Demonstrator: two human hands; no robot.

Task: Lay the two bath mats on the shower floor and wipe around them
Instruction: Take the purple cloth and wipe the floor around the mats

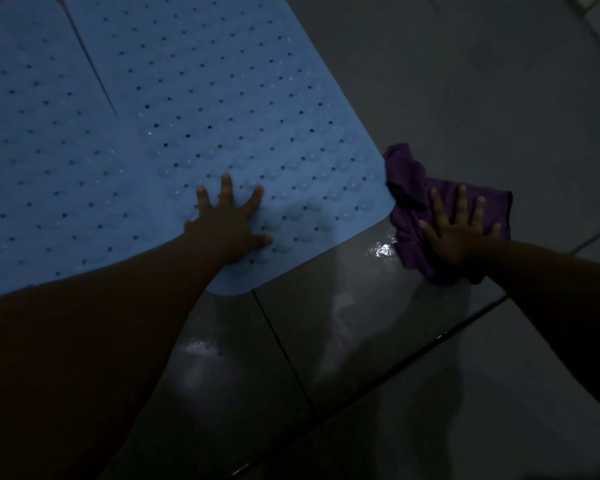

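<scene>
Two light blue bath mats with small holes lie flat side by side on the dark tiled floor. One mat [32,150] fills the left of the view, the other mat [222,98] lies in the middle. My left hand [227,225] rests flat with spread fingers on the near corner of the middle mat. A crumpled purple cloth [409,188] sits on the floor, touching that mat's right corner. My right hand [459,233] presses flat on the cloth, fingers spread.
Glossy dark grey floor tiles [343,323] with dark grout lines surround the mats. Wet, shiny patches reflect light just below the mat's near edge. More tile stretches to the upper right.
</scene>
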